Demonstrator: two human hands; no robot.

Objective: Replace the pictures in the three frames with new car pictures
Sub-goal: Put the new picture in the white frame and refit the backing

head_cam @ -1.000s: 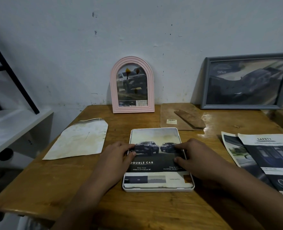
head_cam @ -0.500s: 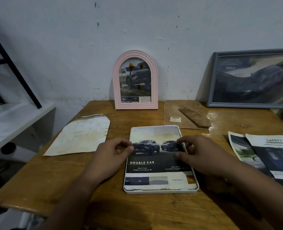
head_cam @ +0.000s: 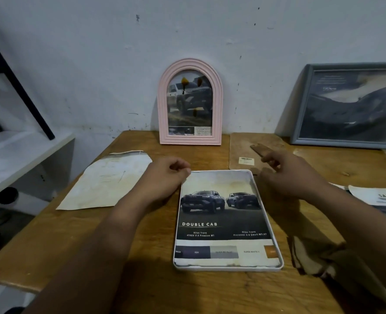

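Note:
A white rounded frame (head_cam: 275, 267) lies flat on the wooden table, with a "DOUBLE CAB" car picture (head_cam: 219, 223) in it. My left hand (head_cam: 167, 177) rests curled at the frame's top left corner, fingers closed, holding nothing that I can see. My right hand (head_cam: 293, 175) hovers beyond the top right corner with fingers spread, over a brown backing board (head_cam: 244, 150). A pink arched frame (head_cam: 190, 139) with a truck picture leans on the wall. A grey frame (head_cam: 300, 123) with a dark car picture leans at the right.
A stained old paper sheet (head_cam: 106, 182) lies at the left. Car brochure pages (head_cam: 382, 198) lie at the right edge, and a crumpled brown paper (head_cam: 323, 257) sits beside the white frame. A white shelf (head_cam: 17, 159) stands left of the table (head_cam: 142, 282).
Both hands have left the middle of the picture and moved to the far end of the white frame. The right hand has opened and reached toward the backing board.

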